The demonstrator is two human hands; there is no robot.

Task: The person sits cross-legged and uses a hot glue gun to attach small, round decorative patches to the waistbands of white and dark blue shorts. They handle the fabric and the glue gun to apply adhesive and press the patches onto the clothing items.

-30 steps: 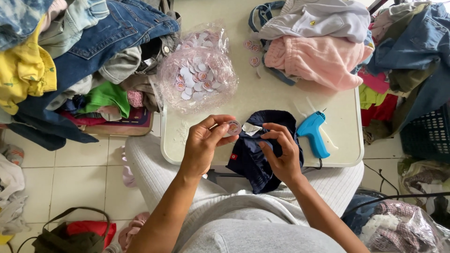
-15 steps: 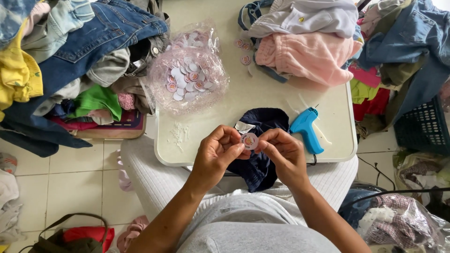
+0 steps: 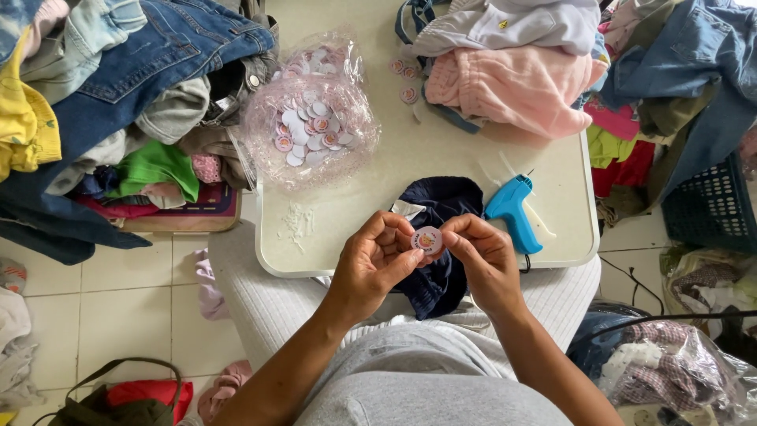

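Observation:
My left hand (image 3: 374, 264) and my right hand (image 3: 482, 256) meet over the near edge of a small white table (image 3: 441, 162). Together their fingertips pinch one small round pink-and-white paper tag (image 3: 426, 239). A dark navy garment (image 3: 438, 233) with a white neck label lies under the hands and drapes off the table onto my lap. Just right of my right hand rests a blue tagging gun (image 3: 512, 211). A clear plastic bag (image 3: 311, 118) full of several round tags sits further back on the table.
A pink garment (image 3: 512, 83) and a white one lie at the table's far right. Piled jeans and coloured clothes (image 3: 118, 102) crowd the left, more clothes and a dark plastic basket (image 3: 714, 205) the right. A bag of clothes (image 3: 670, 371) stands on the tiled floor.
Both hands left the navy garment and came together, lifting a round tag between their fingertips. The view shifted slightly.

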